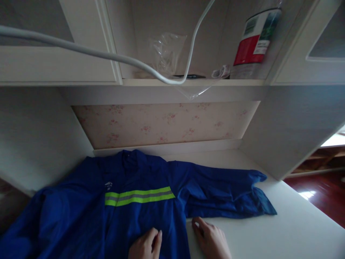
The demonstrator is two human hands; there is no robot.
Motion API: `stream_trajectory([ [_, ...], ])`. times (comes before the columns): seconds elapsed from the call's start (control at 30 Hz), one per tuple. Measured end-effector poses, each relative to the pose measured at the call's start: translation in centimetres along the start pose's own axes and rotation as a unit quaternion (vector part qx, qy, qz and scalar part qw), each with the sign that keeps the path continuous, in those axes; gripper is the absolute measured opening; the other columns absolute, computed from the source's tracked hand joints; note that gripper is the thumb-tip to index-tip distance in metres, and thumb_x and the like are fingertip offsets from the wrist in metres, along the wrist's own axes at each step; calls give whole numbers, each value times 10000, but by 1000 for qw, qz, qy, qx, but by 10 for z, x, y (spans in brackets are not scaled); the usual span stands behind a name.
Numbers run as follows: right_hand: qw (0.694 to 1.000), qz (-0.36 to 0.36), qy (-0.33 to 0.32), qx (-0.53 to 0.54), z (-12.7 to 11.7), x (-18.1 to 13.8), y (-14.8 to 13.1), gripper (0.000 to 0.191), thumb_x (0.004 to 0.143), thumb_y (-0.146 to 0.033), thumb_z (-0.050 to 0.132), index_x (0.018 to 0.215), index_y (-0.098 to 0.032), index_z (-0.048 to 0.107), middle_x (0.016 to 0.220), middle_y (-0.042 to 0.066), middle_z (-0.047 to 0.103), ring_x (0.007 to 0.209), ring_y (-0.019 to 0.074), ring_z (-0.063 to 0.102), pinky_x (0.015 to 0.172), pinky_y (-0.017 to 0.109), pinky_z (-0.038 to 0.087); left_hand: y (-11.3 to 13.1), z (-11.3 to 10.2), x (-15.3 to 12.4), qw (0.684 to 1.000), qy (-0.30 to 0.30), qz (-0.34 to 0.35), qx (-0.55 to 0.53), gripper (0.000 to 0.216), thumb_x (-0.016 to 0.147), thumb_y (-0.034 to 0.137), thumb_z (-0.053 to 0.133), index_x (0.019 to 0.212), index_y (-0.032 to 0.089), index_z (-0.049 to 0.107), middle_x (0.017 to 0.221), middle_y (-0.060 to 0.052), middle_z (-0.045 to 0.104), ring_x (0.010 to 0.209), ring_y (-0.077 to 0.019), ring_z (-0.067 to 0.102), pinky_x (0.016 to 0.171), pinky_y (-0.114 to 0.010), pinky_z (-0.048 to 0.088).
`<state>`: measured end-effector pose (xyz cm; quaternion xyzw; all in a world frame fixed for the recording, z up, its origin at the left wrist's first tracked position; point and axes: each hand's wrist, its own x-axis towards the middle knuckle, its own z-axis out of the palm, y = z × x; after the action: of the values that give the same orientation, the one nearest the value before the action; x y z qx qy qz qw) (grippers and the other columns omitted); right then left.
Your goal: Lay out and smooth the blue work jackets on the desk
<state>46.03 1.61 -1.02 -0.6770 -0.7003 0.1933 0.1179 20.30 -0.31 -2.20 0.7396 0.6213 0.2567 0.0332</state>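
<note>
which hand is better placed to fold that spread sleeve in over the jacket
Right, probably. The right hand rests on the white desk at the blue jacket edge, just below the spread sleeve. The left hand lies on the jacket front, farther from it.

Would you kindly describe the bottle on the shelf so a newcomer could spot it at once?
Above the white desk where the blue jacket lies, an open shelf runs between the cupboards. At its right end stands the bottle, the only thing there bearing a red label.
</note>
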Motion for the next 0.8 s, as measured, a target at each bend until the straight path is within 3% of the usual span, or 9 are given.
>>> stream_trajectory([
  [0.43,1000,-6,8,-1,-10,-9,-8,347,1001,-387,312,1015,-300,647,911,8,754,816,249,712,630,296,387,5,-14,-2,1000,-23,9,-19,326,999,343,402,716,258,542,611,43,662,578,-120,671,544,-212,408],
  [0.63,999,-9,24,29,-2,-10,-5,348,989,-407,329,985,-294,658,858,18,740,788,243,694,637,298,380,9,-22,1,999,-27,4,-25,335,1004,344,388,713,256,530,595,50,647,555,-114,660,533,-215,407],
  [0.73,984,28,13,177,-12,-7,-3,324,926,-481,441,931,-260,679,756,26,705,716,225,662,613,288,401,16,-27,-6,1000,-16,7,-3,343,990,364,412,684,267,535,593,40,654,549,-131,664,511,-230,419],
  [0.8,917,98,-4,387,-30,0,2,366,891,-545,490,1010,-243,659,841,35,715,673,194,646,552,262,410,26,-28,-19,1000,9,-7,25,377,958,424,465,620,272,531,558,31,634,514,-142,649,484,-243,424],
])
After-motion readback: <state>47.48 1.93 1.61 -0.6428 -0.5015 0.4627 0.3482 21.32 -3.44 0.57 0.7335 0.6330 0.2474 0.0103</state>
